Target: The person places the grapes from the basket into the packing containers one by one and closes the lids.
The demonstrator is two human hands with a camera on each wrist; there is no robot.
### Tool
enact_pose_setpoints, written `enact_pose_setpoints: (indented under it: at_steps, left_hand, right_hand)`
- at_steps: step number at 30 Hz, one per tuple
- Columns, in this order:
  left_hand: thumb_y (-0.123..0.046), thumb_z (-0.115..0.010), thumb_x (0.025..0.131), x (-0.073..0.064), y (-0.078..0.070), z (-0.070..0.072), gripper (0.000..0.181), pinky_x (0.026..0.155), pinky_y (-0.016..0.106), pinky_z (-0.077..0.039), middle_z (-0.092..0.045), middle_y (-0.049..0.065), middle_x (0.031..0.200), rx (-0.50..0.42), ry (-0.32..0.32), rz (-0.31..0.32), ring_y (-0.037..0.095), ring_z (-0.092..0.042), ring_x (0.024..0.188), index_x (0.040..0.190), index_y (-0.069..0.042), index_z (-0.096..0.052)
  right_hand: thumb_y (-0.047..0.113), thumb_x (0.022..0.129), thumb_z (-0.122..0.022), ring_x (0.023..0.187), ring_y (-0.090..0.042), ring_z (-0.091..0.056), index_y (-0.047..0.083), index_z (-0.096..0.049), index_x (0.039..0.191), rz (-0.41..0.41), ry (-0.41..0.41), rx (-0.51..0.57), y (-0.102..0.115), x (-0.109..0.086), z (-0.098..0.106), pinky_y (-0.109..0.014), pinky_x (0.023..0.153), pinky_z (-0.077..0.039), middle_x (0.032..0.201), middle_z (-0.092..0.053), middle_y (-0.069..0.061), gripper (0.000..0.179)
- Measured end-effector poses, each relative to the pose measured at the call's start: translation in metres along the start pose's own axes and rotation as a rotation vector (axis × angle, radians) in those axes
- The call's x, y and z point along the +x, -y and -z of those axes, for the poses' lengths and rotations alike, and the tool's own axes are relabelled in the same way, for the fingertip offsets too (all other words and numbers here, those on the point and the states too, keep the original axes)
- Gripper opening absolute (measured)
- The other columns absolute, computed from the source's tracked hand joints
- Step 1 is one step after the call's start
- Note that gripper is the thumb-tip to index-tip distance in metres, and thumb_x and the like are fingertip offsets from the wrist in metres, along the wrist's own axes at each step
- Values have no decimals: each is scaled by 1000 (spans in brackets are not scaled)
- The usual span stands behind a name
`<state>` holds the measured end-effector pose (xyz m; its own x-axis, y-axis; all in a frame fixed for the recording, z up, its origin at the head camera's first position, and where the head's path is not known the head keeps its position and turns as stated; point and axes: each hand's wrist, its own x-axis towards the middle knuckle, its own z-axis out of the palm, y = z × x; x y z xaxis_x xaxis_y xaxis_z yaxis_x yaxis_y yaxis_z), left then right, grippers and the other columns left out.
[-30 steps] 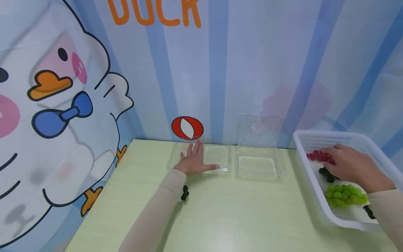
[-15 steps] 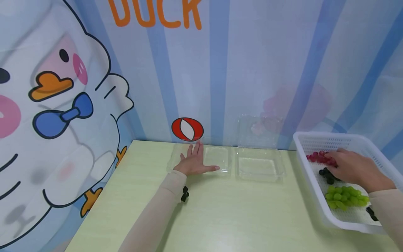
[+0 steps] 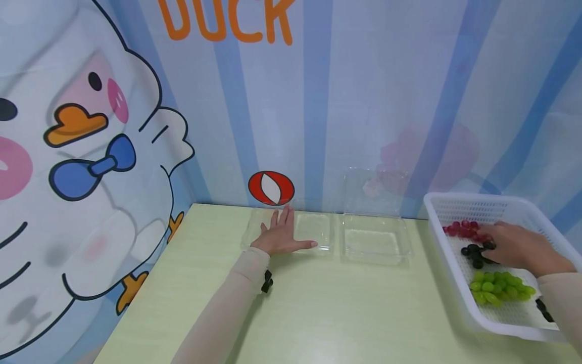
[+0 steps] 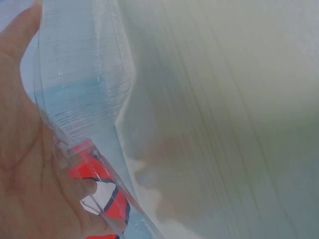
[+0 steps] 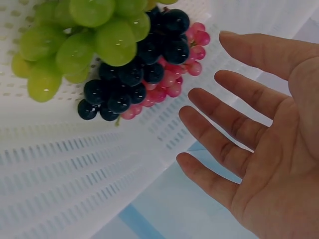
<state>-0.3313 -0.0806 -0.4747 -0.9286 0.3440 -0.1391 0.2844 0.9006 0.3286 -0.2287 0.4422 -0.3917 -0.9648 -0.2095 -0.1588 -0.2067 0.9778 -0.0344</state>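
Note:
My left hand rests with fingers and thumb spread on a clear plastic clamshell box that lies unfolded at the back of the table. In the left wrist view the palm lies along the clear plastic. My right hand reaches into a white plastic basket, its fingers apart in the right wrist view and holding nothing. Closest to the fingertips are the red grapes and the black grapes. A bunch of green grapes lies in front of them in the basket.
A second clear clamshell box stands beside the first, its lid raised against the printed backdrop. The pale wooden table reaches from the backdrop toward me. The basket sits at its right side.
My right hand has drawn back slightly to the right, from over the red grapes to beside the black ones, so more red grapes show. The left hand stays on its box.

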Motion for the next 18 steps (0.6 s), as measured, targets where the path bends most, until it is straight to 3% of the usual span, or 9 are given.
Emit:
enact_pose_setpoints:
  at_steps: [4,11,18]
  left_hand:
    - [-90,-53,75,0,0,0,132,114,76,-13,5,7,172,-2,3,2,41,2,156,164,-9,1]
    - [-90,-52,75,0,0,0,132,114,76,-13,6,7,172,5,4,2,41,2,156,164,-9,1]
    - [-90,-52,76,-1,-2,0,131,114,76,-13,6,7,172,11,5,4,40,2,157,164,-8,1]
  right_hand:
    - [20,85,-79,93,-41,-67,-9,-65,123,23,31,20,-6,2,-4,-53,69,-56,111,-68,-26,50]
    - [20,85,-78,104,-51,-62,-9,-63,128,-6,64,34,-13,5,-11,-58,74,-54,122,-64,-32,54]
    - [20,84,-79,104,-52,-62,-10,-62,128,-14,72,30,-18,7,-17,-59,74,-55,121,-63,-33,56]
